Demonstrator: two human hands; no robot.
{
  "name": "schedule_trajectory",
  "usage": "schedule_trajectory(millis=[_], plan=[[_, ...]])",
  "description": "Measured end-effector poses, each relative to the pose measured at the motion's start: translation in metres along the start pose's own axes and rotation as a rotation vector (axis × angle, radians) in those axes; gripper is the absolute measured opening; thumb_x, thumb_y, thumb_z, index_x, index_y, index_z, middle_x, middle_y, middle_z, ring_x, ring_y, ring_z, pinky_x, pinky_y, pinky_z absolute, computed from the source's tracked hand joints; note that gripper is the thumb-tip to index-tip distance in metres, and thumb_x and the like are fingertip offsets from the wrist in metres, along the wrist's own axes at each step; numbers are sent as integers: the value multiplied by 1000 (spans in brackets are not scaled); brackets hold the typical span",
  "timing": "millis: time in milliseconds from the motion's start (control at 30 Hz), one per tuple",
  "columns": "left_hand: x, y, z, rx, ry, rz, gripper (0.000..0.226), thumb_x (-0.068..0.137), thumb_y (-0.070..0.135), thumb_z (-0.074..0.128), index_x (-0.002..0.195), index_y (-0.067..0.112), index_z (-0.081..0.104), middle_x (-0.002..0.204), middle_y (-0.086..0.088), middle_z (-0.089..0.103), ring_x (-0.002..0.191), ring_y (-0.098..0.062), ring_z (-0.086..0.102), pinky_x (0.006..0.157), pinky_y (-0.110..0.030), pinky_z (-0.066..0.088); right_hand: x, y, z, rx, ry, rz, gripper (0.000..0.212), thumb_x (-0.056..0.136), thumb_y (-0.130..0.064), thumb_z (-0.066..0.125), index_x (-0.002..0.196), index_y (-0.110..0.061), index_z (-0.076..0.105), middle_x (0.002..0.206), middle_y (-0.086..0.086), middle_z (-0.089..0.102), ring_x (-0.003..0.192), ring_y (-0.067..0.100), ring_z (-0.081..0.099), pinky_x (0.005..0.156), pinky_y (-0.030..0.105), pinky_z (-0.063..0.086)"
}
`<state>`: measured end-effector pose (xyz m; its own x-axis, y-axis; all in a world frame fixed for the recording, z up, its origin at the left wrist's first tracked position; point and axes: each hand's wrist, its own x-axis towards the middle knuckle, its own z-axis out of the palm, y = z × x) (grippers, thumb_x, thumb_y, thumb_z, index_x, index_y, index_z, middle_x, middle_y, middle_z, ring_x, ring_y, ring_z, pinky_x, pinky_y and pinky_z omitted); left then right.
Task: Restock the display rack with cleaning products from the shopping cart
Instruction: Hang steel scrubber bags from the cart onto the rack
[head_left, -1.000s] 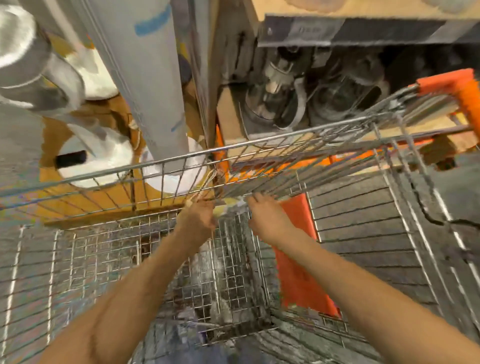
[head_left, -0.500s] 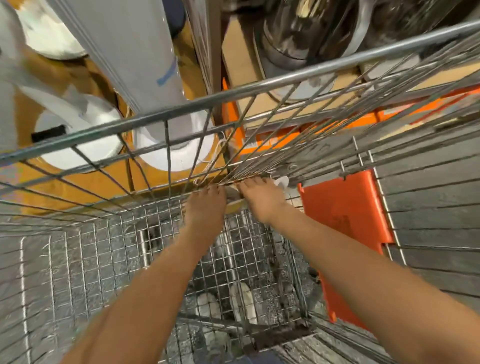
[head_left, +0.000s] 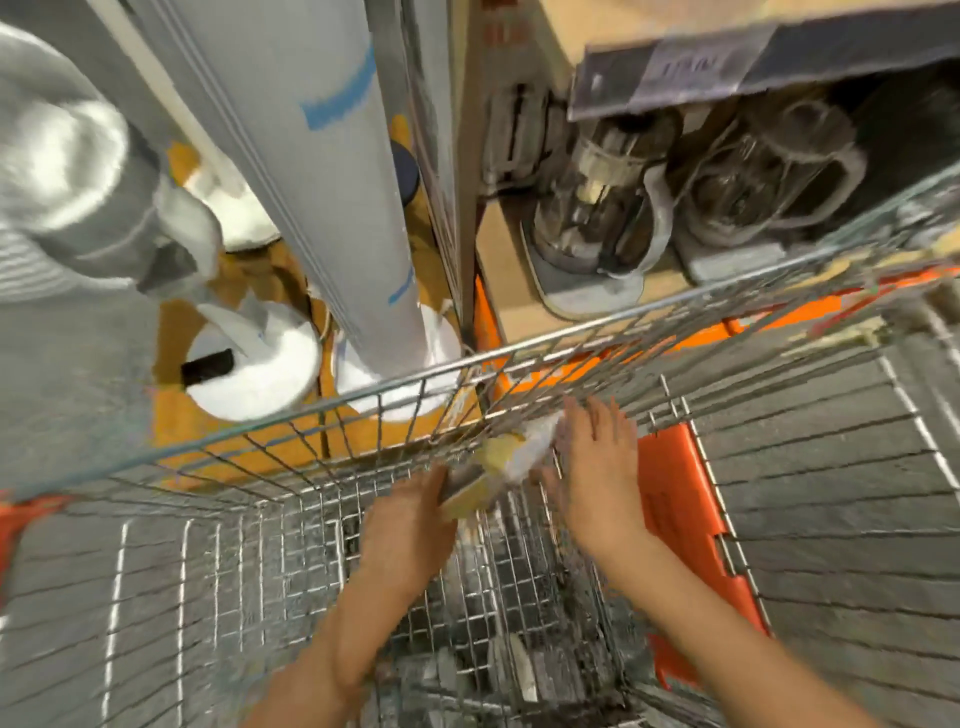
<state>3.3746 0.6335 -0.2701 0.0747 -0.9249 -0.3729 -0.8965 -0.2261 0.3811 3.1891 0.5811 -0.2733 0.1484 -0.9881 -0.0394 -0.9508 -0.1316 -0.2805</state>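
Observation:
Both my arms reach down into a wire shopping cart (head_left: 156, 597). My left hand (head_left: 410, 519) grips the near end of a yellow and white packaged cleaning product (head_left: 493, 467), held up off the cart floor near the far wire wall. My right hand (head_left: 592, 462) lies beside the pack's white end with its fingers spread and straight, touching it. The pack is blurred, so its label cannot be read.
An orange plastic flap (head_left: 685, 519) sits at the cart's right side. Beyond the cart, a wooden shelf (head_left: 504, 270) holds glass jugs (head_left: 597, 208). To the left, white buckets (head_left: 260, 374) stand on a yellow base beside a grey pillar (head_left: 322, 156).
The pack has come up off the cart's far bottom corner between both hands. My right hand's fingers have spread. The camera has pulled back and up, showing the shelf again.

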Motion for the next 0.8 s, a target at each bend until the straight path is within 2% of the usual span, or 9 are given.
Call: schedule_trajectory(millis=[67,167,267,367,433,533,667,733,800], plan=[[-21,-1,-31,-225,-27,-36,46,74,41,60,119,27,59,112,1,67,104,-24,62,79,-27,44,3,-7,-36,287,32,109,81,67,-21,81,134,-6,38,127,20,49,118,37,46,100,42,37],[-55,2,-84,-499,-39,-29,65,57,48,63,120,36,56,103,13,67,91,-2,62,77,-15,45,9,-34,-84,680,-145,151,74,70,-18,81,133,-7,43,118,3,53,114,18,50,91,21,36],[-88,0,-132,-676,60,-57,54,59,35,76,109,27,59,83,24,67,75,11,60,68,-2,41,15,-76,-133,957,-222,107,75,65,-20,84,128,-17,44,116,-4,55,111,17,55,95,34,46],[-123,-5,-179,-847,208,-70,59,47,45,76,99,19,63,86,16,73,85,-4,68,77,-21,50,18,-126,-180,1175,-304,70,87,55,-27,88,126,-27,37,123,-4,55,107,14,57,87,37,52],[-155,-2,-216,-940,326,-45,47,56,31,80,96,15,64,82,14,73,83,-3,69,72,-15,50,12,-163,-205,1306,-474,-40,60,66,-12,79,117,-18,48,120,8,62,97,14,63,71,24,53],[-208,2,-268,-1045,474,23,47,54,22,78,98,14,62,79,12,73,73,1,67,63,-10,48,-17,-225,-253,1299,-693,-266,23,81,2,63,100,-12,61,88,-1,71,70,2,66,57,12,48],[-297,-21,-318,-1025,697,17,51,53,31,77,100,15,63,88,10,74,82,-3,67,68,-11,48,-67,-313,-308,1283,-728,-540,16,81,0,65,89,-13,63,63,-11,69,55,-4,61,47,7,41],[-351,-34,-338,-944,878,-55,46,64,20,82,105,14,60,90,10,72,81,3,65,68,-6,45,-100,-360,-328,1292,-712,-670,16,80,0,67,89,-12,65,67,-9,70,60,-1,64,51,8,44],[-409,-50,-351,-752,1140,-177,58,73,10,78,122,16,48,103,13,64,85,13,60,74,-4,43,-146,-408,-344,1318,-734,-790,21,78,-2,69,97,-10,67,80,-6,71,69,2,66,56,11,47]])
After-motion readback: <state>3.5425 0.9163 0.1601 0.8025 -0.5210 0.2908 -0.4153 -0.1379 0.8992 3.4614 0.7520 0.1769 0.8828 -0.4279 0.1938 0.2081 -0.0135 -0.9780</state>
